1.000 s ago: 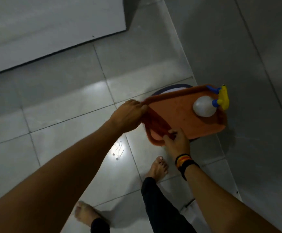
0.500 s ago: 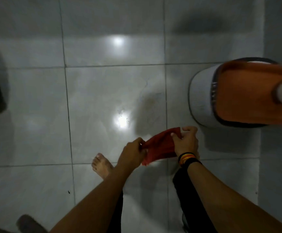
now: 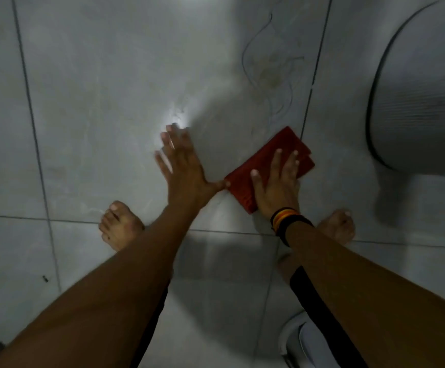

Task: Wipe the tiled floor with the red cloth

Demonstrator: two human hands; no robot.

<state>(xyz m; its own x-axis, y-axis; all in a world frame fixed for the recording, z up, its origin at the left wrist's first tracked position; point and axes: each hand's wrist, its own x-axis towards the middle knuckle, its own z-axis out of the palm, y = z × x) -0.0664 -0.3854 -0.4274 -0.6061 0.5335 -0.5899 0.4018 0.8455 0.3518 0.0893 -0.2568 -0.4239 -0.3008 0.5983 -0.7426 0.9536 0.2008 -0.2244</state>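
The red cloth point(image 3: 266, 160) lies folded flat on the grey tiled floor point(image 3: 104, 102), right of centre. My right hand point(image 3: 277, 181) presses down on it with the fingers spread, a striped band on the wrist. My left hand point(image 3: 184, 168) rests flat on the bare tile just left of the cloth, fingers apart, its thumb touching the cloth's near-left corner. It holds nothing.
A white round container point(image 3: 423, 102) with a dark rim stands at the right, close to the cloth. Thin wavy hair strands point(image 3: 272, 65) and a faint stain lie on the tile beyond the cloth. My bare feet point(image 3: 120, 227) stand behind my hands. A white object point(image 3: 306, 343) sits bottom right.
The cloth, held up between both hands before, now lies on the floor. My right hand presses it down and my left hand has let go and spread on the tile. I am crouched lower.
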